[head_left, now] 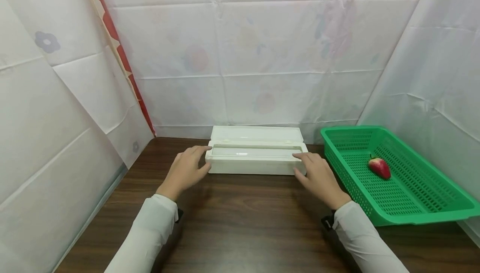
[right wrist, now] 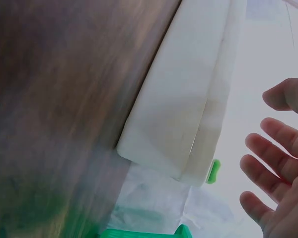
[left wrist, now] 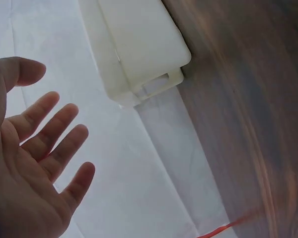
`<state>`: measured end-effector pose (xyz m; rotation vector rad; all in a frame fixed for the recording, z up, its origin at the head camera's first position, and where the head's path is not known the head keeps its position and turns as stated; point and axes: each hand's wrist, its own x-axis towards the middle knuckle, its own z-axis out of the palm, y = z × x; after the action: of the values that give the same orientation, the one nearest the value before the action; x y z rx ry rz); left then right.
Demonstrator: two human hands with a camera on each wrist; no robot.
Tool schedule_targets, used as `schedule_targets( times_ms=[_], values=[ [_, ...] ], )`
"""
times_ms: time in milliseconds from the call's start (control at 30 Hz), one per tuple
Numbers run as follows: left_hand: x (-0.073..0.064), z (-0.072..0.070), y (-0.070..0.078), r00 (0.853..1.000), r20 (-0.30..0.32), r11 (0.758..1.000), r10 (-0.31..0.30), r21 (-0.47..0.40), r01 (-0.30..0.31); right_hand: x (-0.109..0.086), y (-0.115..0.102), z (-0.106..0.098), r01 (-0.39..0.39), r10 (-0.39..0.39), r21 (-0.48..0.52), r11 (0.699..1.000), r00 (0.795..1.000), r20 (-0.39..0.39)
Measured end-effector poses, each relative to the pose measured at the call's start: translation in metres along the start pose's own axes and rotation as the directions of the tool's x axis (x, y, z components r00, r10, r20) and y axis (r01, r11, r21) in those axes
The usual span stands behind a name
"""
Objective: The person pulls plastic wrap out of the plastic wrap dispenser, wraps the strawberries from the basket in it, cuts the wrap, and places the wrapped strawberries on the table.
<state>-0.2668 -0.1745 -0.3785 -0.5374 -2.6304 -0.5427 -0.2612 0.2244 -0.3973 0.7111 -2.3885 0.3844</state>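
Observation:
A long white plastic box (head_left: pixel 247 167) sits on the dark table, with its lid (head_left: pixel 256 133) raised at the back. A narrow recess runs along its top, and something pale and shiny shows inside. At the left end is my left hand (head_left: pixel 185 171), fingers spread and thumb apart, fingertips close to the corner. My right hand (head_left: pixel 318 175) is likewise beside the right end, its fingertips overlapping the edge in the head view. Both wrist views show empty palms and relaxed fingers. A small green piece (right wrist: pixel 213 171) sticks out at the box's end in the right wrist view.
To the right stands a green plastic basket (head_left: pixel 431 164) holding one red and pale fruit (head_left: pixel 379 168). The dark wooden table (head_left: pixel 240 223) reaches back to a white patterned sheet (head_left: pixel 255 56). More sheeting hangs at both sides, with a red-patterned strip (head_left: pixel 121 54) at left.

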Motion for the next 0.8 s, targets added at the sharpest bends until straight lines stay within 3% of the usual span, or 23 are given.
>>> schedule_targets(
  times_ms=[500,800],
  values=[
    [0.019,0.015,-0.013,0.997,0.060,0.998,-0.051,-0.042,0.054,0.008,0.010,0.004,-0.080,0.080,0.005,0.997,0.996,0.049],
    [0.037,0.025,-0.025,0.990,0.129,0.988,-0.048,-0.141,0.066,0.010,0.016,0.004,-0.100,0.100,-0.002,0.995,0.992,0.077]
  ],
)
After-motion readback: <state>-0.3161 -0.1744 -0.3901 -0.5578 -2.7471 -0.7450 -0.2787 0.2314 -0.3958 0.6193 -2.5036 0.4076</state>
